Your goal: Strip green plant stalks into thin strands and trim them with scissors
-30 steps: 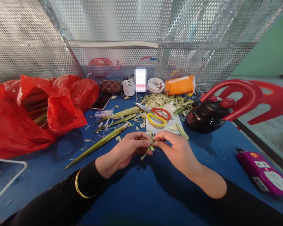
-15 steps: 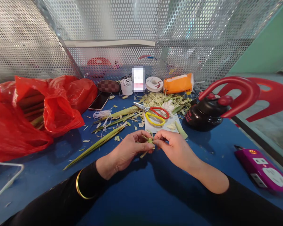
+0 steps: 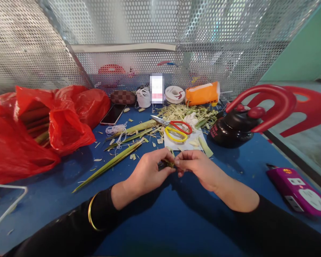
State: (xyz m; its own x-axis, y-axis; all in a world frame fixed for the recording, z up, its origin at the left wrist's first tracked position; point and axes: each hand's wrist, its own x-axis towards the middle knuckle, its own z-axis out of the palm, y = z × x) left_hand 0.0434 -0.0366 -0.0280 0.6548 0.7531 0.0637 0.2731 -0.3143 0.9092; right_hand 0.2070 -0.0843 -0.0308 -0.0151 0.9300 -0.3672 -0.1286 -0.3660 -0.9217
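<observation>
My left hand [image 3: 151, 170] grips a small bundle of green leaf strips [image 3: 170, 164] between thumb and fingers, which hide much of it. Close against it, my right hand [image 3: 202, 167] has thumb and forefinger pinched together at the bundle's right side. Just beyond my hands, scissors [image 3: 176, 131] with one red and one yellow handle lie partly on a white sheet [image 3: 173, 145]. A pale green stalk piece [image 3: 205, 147] rests at that sheet's right edge. Long green leaves [image 3: 109, 166] lie on the blue table [image 3: 149, 221] to the left, near a tangle of white string [image 3: 117, 130].
A red plastic bag [image 3: 72, 117] holding stalks stands at left, by a phone [image 3: 113, 114]. Leaf scraps [image 3: 176, 111] are heaped behind the scissors. A ribbon spool [image 3: 174, 94] and an orange packet [image 3: 202, 94] stand behind. At right are a black bottle [image 3: 230, 130] and purple power strip [image 3: 296, 191].
My left hand has turned so its back faces up more, covering more of the leaf strips. My right fingers have curled in closer to the bundle.
</observation>
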